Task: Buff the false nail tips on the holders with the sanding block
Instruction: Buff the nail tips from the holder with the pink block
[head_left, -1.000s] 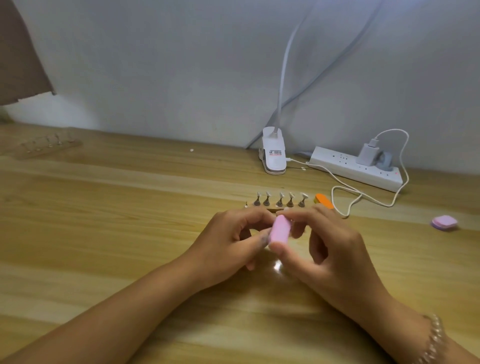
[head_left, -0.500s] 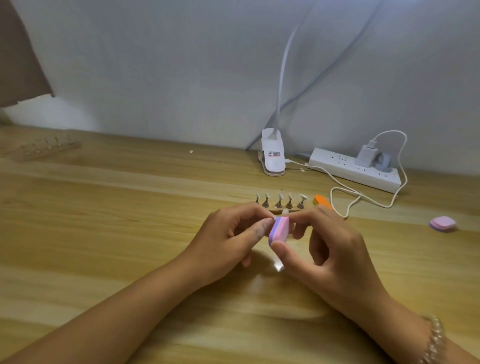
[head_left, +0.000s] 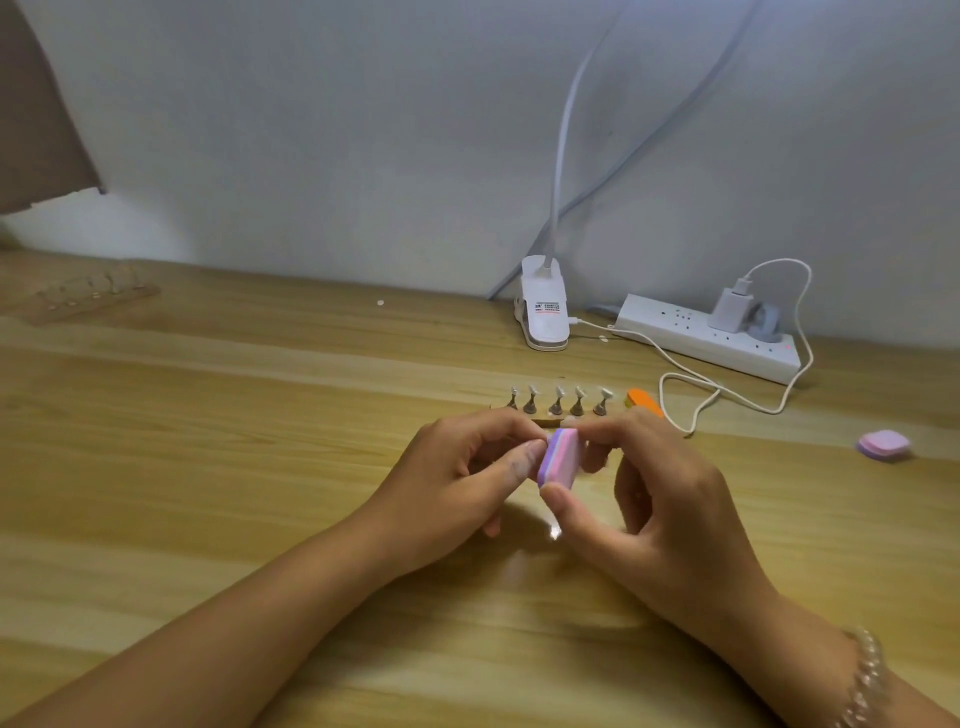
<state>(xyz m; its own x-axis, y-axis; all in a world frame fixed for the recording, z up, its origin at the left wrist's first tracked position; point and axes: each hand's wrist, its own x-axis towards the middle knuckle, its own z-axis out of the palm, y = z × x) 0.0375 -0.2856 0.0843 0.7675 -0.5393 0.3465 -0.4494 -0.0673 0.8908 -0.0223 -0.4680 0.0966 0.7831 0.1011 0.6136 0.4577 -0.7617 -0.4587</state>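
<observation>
Right hand (head_left: 665, 499) pinched the sanding block (head_left: 560, 458) above the tabletop (head_left: 260, 467) against the curled left hand (head_left: 457, 483) (its hold hidden), apparently mid-buff; next would likely come light strokes, then another tip from the holders (head_left: 557, 402) behind.

The only printing I can find is on the white clip-on lamp base (head_left: 540, 322), right of centre in the frame, up against the wall. A small label (head_left: 546, 308) is stuck on its sloping top face: a few rows of tiny dark characters with a thin red line under them (too small and too blurred for me to make out one word or number). On the white power strip (head_left: 670, 332) further right there are small dark marks by the sockets and a faint red dot (head_left: 788, 346) near its right end; whether any of that is lettering, I cannot tell.
</observation>
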